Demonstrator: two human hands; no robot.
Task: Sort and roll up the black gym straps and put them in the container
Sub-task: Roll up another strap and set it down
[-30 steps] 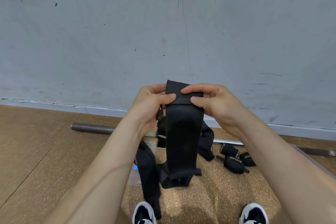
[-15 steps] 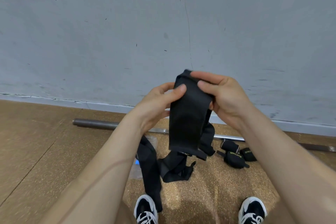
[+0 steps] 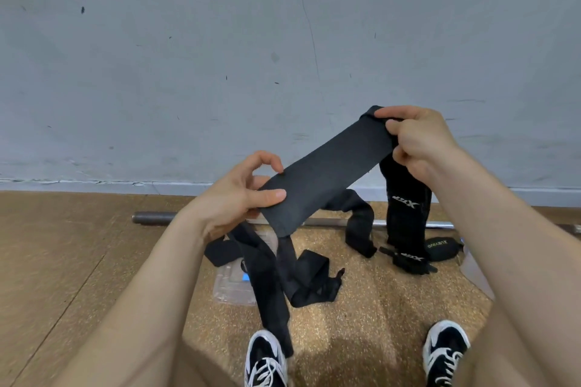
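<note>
Now my hands have drawn apart: the strap, hanging straight a second ago, spans flat above the floor. My left hand pinches its lower end and my right hand grips the upper fold. Rolling can start. The container lies on the floor below.

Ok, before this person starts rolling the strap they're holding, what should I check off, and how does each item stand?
1. Both ends held: ok. The left grip pinches the lower end of the strap; the right grip holds the upper end.
2. Stretch between the grips flat and untwisted: ok.
3. Hanging tail free of the other straps: cannot tell; it drops to the floor beside a rolled strap.
4. Container clear to drop into: not ok; loose straps lie across it.
5. Rolled strap already in the container: not ok; it lies on the floor.
</note>
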